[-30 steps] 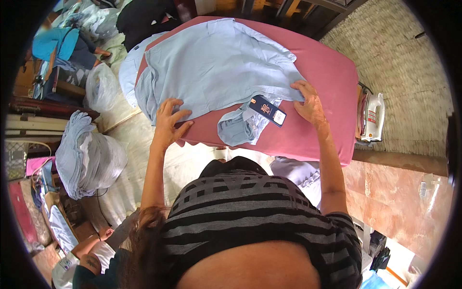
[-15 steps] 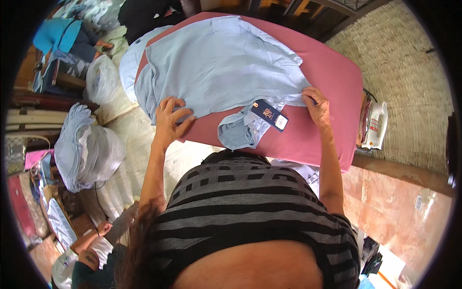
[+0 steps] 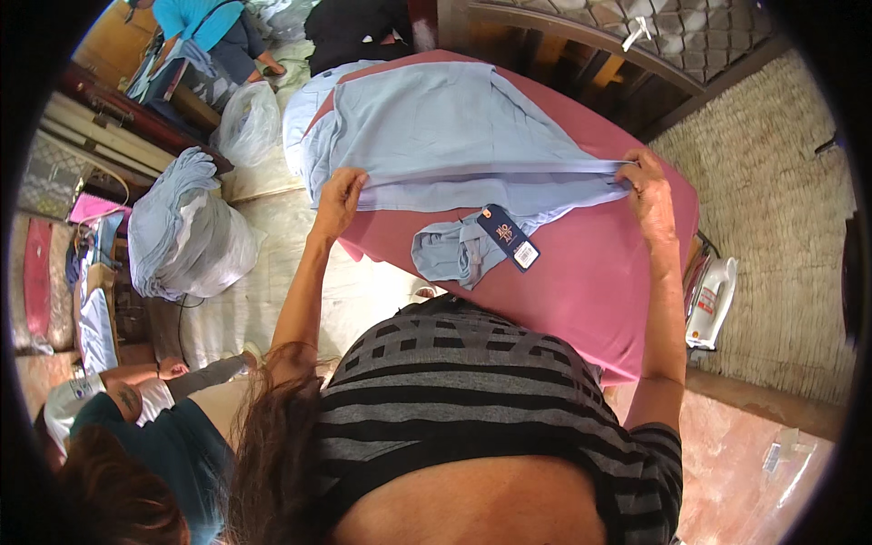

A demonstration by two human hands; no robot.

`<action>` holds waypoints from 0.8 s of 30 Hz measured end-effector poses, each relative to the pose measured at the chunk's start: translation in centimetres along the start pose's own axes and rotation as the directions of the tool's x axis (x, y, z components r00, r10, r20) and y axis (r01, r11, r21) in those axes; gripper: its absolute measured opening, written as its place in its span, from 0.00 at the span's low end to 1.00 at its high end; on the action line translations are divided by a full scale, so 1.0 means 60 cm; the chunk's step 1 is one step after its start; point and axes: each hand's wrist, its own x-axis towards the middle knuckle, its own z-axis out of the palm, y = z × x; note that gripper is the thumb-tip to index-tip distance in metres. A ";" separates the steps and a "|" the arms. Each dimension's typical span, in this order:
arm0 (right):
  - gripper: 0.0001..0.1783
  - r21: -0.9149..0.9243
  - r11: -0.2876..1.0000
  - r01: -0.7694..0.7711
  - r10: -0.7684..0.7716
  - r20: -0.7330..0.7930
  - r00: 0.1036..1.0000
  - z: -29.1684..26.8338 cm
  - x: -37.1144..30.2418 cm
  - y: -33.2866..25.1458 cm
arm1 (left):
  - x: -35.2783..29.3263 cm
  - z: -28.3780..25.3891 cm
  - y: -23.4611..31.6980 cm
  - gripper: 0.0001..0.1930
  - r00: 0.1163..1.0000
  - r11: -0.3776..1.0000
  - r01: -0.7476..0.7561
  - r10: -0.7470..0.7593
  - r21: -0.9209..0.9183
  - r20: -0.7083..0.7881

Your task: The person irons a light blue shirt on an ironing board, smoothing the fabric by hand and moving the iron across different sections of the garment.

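A light blue shirt point(image 3: 436, 118) lies spread over a padded board with a maroon cover point(image 3: 581, 282). My left hand point(image 3: 340, 200) pinches the near edge of the cloth at its left end. At the right end my right hand point(image 3: 647, 186) grips the same edge, and the fabric between them is raised and pulled taut, with a fold of its underside showing. Nearer to me, the shirt's bunched collar point(image 3: 445, 252) rests on the board. A dark blue hang tag point(image 3: 509, 238) lies on it.
A white iron point(image 3: 711, 302) stands beyond the board's right end. On the floor to the left is a bundle of blue garments point(image 3: 182, 227) in clear plastic. One person point(image 3: 204, 32) is at the far left, another point(image 3: 154, 427) at the near left. A dark lattice door point(image 3: 581, 45) borders the far side.
Both my hands have closed on the shirt's near edge and lifted it; the left was spread flat on the cloth before. The view has shifted, showing more of the person at near left.
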 end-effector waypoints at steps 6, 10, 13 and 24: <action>0.17 -0.181 0.983 0.028 -0.100 -0.402 0.910 -0.069 0.076 0.027 | 0.037 -0.045 0.114 0.07 0.939 0.940 -0.293 0.318 0.175 -0.134; 0.16 -0.314 0.941 0.128 -0.240 -0.349 0.906 -0.135 0.128 0.013 | 0.032 -0.106 0.128 0.09 0.906 0.800 -0.405 0.415 0.443 0.079; 0.15 -0.356 0.901 0.250 -0.369 -0.320 0.873 -0.182 0.161 0.040 | 0.038 -0.170 0.065 0.08 0.952 0.720 -0.304 0.255 0.623 0.170; 0.28 -0.759 0.605 0.240 -0.448 -0.075 0.891 -0.447 0.295 0.088 | 0.174 -0.584 0.258 0.22 0.999 0.777 -0.044 0.026 0.628 0.038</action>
